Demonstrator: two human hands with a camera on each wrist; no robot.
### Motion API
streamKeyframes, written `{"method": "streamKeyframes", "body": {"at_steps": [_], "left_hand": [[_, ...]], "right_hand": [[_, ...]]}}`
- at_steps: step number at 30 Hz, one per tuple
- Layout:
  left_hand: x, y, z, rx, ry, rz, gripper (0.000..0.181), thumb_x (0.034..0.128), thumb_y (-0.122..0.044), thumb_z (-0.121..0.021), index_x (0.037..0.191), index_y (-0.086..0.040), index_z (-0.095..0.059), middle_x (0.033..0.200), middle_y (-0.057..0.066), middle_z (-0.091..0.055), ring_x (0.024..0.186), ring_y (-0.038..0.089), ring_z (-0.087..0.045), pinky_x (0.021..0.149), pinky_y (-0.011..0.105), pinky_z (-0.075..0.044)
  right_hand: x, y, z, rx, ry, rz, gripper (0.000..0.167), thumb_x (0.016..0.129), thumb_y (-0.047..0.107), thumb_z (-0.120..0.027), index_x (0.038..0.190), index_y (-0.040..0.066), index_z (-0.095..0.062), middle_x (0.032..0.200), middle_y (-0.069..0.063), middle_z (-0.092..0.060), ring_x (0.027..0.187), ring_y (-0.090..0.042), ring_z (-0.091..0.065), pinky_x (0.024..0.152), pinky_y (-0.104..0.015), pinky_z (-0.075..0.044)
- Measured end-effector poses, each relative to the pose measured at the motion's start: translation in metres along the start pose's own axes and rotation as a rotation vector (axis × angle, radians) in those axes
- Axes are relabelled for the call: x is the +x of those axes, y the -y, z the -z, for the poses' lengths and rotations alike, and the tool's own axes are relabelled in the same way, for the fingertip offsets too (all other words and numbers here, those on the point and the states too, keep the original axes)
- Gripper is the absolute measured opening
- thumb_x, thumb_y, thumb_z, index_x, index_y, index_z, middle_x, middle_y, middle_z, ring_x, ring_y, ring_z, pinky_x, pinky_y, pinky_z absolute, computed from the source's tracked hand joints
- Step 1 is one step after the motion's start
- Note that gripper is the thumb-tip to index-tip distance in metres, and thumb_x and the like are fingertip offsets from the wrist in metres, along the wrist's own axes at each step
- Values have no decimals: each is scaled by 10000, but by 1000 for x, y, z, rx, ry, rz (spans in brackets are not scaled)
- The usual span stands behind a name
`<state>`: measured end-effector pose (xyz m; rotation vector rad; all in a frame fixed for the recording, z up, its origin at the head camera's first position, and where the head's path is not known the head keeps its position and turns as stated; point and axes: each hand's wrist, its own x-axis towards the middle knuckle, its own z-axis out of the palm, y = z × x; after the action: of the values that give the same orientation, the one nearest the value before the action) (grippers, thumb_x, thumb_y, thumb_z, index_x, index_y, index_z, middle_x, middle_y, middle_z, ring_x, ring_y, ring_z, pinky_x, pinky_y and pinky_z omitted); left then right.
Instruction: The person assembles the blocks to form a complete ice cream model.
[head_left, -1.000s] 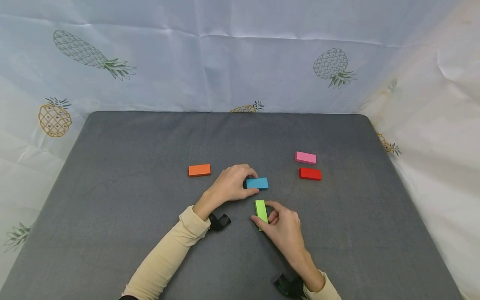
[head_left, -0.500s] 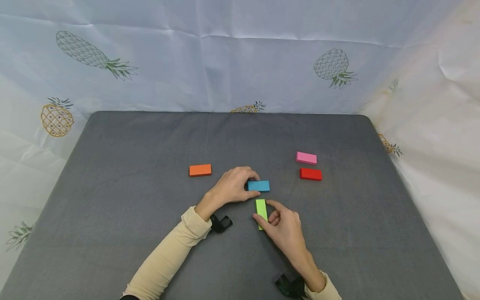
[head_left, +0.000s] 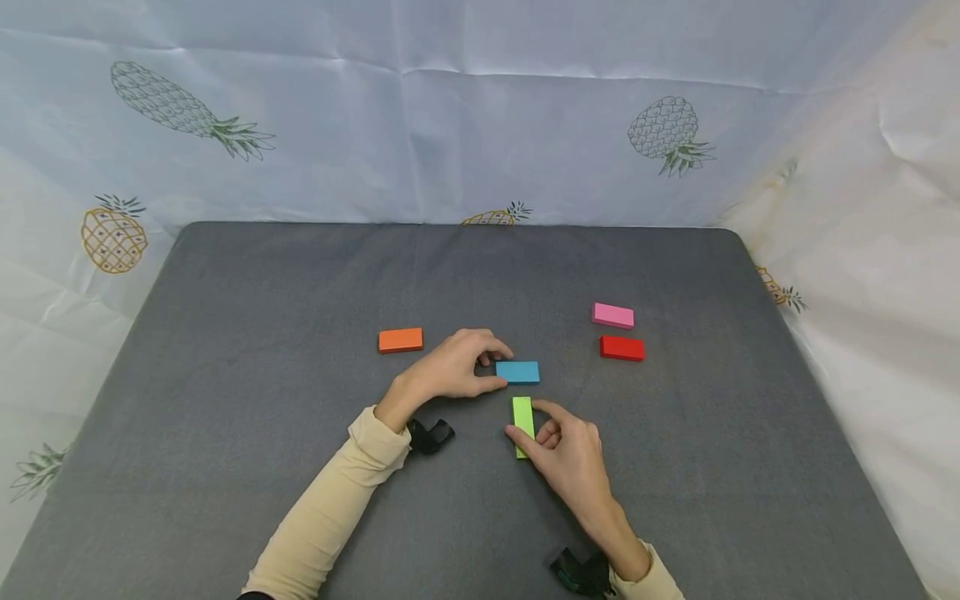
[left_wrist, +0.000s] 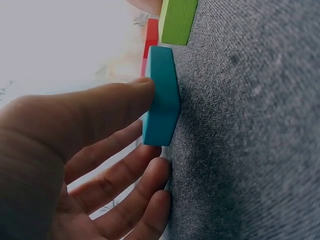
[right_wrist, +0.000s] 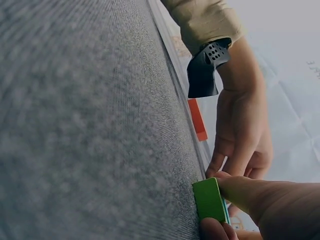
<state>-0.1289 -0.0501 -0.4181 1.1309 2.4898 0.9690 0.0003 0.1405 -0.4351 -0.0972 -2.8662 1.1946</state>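
Soft, even light filled the head view. Glare washed out the left wrist view's upper left, and the left hand [left_wrist: 85, 120] looked dim against it. In the right wrist view, gray cloth [right_wrist: 75, 125] blurred at lower left.

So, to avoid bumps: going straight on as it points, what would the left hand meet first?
Apparently the blue block: one end sits between thumb and fingers of the left hand, exact gaps unclear.
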Motion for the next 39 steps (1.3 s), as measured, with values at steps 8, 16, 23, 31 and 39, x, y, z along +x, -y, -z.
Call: {"method": "streamKeyframes", "body": {"at_steps": [8,16,23,31,39], "left_hand": [[1,0,-2,5,16,-1,303,923,-186,-766,1193,-51,-738,1064,88,-723,889,163,-637,803,257,-527],[-1,-2,-2,-5,56,-13,277,928,-188,-760,1179,-71,-740,1075,80,-718,885,149,-628,807,240,-520],[-2,-3,-2,-13,65,-15,270,920,-185,-771,1164,-75,-741,1074,75,-718,879,139,-620,805,231,-514],[-2,-5,-2,-15,82,-11,275,916,-188,-776,1164,-76,-738,1078,71,-716,891,137,-624,818,235,-518],[-2,-6,-1,-25,92,-16,255,912,-194,-778,1141,-87,-744,1063,62,-718,889,138,-623,813,231,-513]], "right_hand": [[0,-1,-1,20,-6,3,468,778,279,-903,1154,46,-750,594,29,-591,483,20,-498,498,-181,-453],[-1,-2,-2,30,1,-8,465,788,278,-895,1162,43,-748,591,26,-592,478,11,-499,493,-184,-454],[0,-2,-2,38,-3,-3,468,794,275,-890,1171,38,-745,593,22,-600,474,13,-502,483,-188,-452],[0,-2,-3,36,-8,0,480,792,278,-892,1179,35,-743,591,23,-602,470,11,-500,476,-192,-443],[1,-3,-3,42,-10,2,474,791,271,-893,1174,35,-746,588,19,-599,464,8,-496,470,-196,-439]]}}
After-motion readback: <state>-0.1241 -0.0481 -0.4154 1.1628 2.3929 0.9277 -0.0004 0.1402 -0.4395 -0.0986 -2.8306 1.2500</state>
